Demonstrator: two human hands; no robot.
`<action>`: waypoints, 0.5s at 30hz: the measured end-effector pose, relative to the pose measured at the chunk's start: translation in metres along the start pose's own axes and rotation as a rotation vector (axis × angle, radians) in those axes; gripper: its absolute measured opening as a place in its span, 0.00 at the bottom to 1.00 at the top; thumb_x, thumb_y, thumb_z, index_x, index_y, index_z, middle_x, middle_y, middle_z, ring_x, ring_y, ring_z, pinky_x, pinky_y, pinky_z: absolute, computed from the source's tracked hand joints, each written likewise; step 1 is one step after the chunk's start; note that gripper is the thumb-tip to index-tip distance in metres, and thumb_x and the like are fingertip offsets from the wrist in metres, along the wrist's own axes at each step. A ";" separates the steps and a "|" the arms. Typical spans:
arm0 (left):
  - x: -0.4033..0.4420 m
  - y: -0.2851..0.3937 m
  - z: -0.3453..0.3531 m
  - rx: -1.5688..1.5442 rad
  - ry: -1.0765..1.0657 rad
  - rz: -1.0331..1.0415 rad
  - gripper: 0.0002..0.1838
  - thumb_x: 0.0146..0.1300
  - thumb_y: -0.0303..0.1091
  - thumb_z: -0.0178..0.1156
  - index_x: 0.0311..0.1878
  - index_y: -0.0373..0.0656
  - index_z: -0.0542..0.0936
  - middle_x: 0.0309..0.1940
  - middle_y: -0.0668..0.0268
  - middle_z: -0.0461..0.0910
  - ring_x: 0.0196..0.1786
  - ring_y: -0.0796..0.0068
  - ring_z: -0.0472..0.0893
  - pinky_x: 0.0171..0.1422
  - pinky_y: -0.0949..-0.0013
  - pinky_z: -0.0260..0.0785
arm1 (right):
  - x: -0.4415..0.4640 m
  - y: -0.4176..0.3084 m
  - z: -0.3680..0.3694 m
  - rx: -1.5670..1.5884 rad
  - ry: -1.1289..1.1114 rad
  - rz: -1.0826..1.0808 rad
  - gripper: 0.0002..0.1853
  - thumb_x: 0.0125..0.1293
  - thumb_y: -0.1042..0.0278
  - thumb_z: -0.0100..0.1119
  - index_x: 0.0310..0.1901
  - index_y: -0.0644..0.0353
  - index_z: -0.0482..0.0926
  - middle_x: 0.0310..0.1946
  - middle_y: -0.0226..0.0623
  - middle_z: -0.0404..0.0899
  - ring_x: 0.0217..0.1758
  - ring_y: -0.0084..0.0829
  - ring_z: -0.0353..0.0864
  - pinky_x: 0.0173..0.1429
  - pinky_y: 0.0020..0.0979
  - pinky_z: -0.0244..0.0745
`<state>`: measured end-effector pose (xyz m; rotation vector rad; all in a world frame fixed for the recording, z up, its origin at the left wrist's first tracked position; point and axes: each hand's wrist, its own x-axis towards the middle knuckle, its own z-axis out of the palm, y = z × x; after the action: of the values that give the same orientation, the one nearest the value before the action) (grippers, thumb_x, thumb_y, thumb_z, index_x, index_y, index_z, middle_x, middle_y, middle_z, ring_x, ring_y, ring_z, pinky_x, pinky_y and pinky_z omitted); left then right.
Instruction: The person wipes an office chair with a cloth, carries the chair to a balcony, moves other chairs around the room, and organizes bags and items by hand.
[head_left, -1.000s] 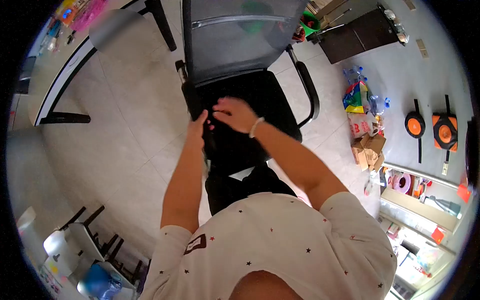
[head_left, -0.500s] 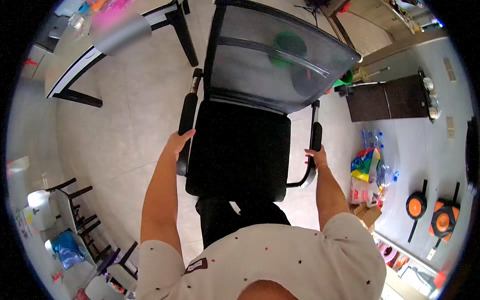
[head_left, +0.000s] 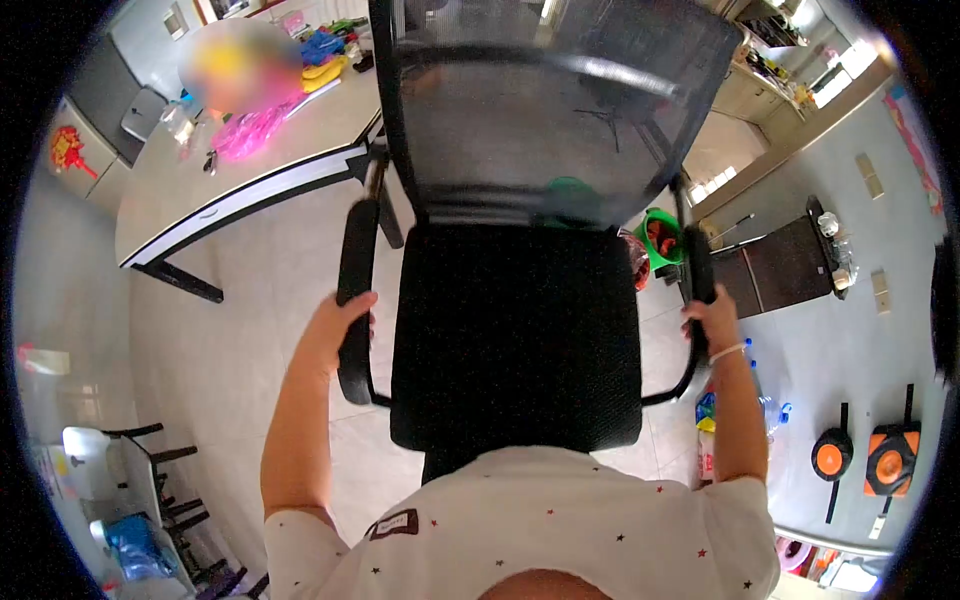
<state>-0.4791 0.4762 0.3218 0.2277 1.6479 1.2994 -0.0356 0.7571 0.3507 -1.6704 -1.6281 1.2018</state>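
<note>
A black office chair (head_left: 515,330) with a see-through mesh back fills the middle of the head view, its seat towards me. My left hand (head_left: 345,325) is wrapped round the chair's left armrest (head_left: 358,250). On the other side my right hand (head_left: 712,320) grips the right armrest (head_left: 698,262), a pale band round its wrist. The seat's near edge lies close to my body. The chair's base is hidden under the seat.
At upper left stands a table (head_left: 170,225) bearing a pink plastic bag (head_left: 250,130) and bananas (head_left: 323,74). A green bin (head_left: 660,240) and a dark cabinet (head_left: 775,265) are at right. Small black-legged chairs (head_left: 150,460) line the lower left.
The chair has come up closer and looks larger, with both hands still on its armrests. The view has tilted up, so more of the table and the far room shows.
</note>
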 end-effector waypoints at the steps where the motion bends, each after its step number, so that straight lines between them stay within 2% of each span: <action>1: 0.004 0.029 0.009 0.023 -0.015 0.084 0.21 0.49 0.37 0.67 0.41 0.38 0.70 0.22 0.66 0.72 0.21 0.75 0.73 0.25 0.72 0.68 | 0.004 -0.028 -0.007 -0.019 0.006 -0.056 0.18 0.42 0.80 0.62 0.37 0.67 0.68 0.20 0.41 0.75 0.13 0.32 0.73 0.14 0.32 0.70; 4: 0.026 0.102 0.032 0.152 -0.066 0.313 0.24 0.49 0.32 0.66 0.48 0.40 0.66 0.23 0.65 0.72 0.20 0.73 0.74 0.21 0.69 0.69 | 0.032 -0.083 -0.023 0.105 0.024 -0.067 0.20 0.46 0.78 0.60 0.42 0.62 0.65 0.19 0.37 0.72 0.14 0.31 0.73 0.15 0.32 0.69; 7: 0.067 0.169 0.063 0.253 -0.069 0.440 0.29 0.47 0.31 0.66 0.52 0.39 0.64 0.23 0.64 0.72 0.20 0.74 0.73 0.21 0.70 0.69 | 0.087 -0.113 -0.037 0.076 0.031 -0.100 0.18 0.49 0.75 0.60 0.42 0.62 0.65 0.20 0.36 0.72 0.14 0.29 0.73 0.16 0.30 0.70; 8: 0.080 0.192 0.075 0.324 -0.028 0.423 0.30 0.47 0.30 0.65 0.54 0.39 0.63 0.23 0.64 0.72 0.19 0.74 0.73 0.20 0.71 0.68 | 0.106 -0.123 -0.036 0.103 0.044 -0.115 0.18 0.50 0.74 0.60 0.42 0.62 0.65 0.20 0.36 0.72 0.14 0.29 0.73 0.16 0.29 0.70; 10: 0.129 0.220 0.094 0.281 -0.037 0.516 0.31 0.48 0.29 0.65 0.56 0.39 0.61 0.23 0.64 0.72 0.18 0.74 0.73 0.20 0.71 0.67 | 0.144 -0.141 -0.029 0.166 0.069 -0.135 0.17 0.52 0.72 0.61 0.41 0.62 0.65 0.21 0.36 0.72 0.15 0.28 0.73 0.16 0.28 0.70; 11: 0.154 0.232 0.102 0.282 -0.026 0.516 0.34 0.48 0.29 0.65 0.58 0.41 0.60 0.24 0.64 0.72 0.18 0.74 0.73 0.21 0.70 0.67 | 0.180 -0.138 -0.031 0.155 0.021 -0.213 0.18 0.52 0.71 0.62 0.41 0.63 0.65 0.21 0.36 0.72 0.15 0.27 0.72 0.16 0.27 0.70; 12: 0.176 0.245 0.112 0.285 -0.016 0.524 0.36 0.47 0.30 0.65 0.60 0.42 0.60 0.25 0.64 0.72 0.19 0.74 0.73 0.22 0.70 0.67 | 0.225 -0.125 -0.038 0.110 0.095 -0.234 0.18 0.51 0.72 0.62 0.42 0.63 0.65 0.22 0.35 0.72 0.15 0.27 0.72 0.16 0.27 0.69; 14: 0.217 0.274 0.129 0.256 0.006 0.539 0.36 0.49 0.27 0.63 0.61 0.43 0.59 0.24 0.64 0.72 0.18 0.73 0.73 0.21 0.69 0.67 | 0.267 -0.157 -0.031 0.157 0.060 -0.329 0.19 0.51 0.72 0.63 0.43 0.63 0.65 0.22 0.35 0.71 0.15 0.26 0.72 0.16 0.27 0.69; 15: 0.229 0.294 0.138 0.216 0.012 0.519 0.35 0.49 0.26 0.63 0.61 0.43 0.59 0.24 0.64 0.71 0.18 0.73 0.73 0.20 0.69 0.67 | 0.286 -0.181 -0.027 0.158 0.064 -0.299 0.20 0.51 0.72 0.63 0.43 0.63 0.65 0.22 0.34 0.71 0.15 0.26 0.72 0.16 0.27 0.68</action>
<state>-0.6041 0.8344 0.4410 0.8233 1.8075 1.4936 -0.1376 1.0660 0.4488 -1.3013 -1.6291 1.0845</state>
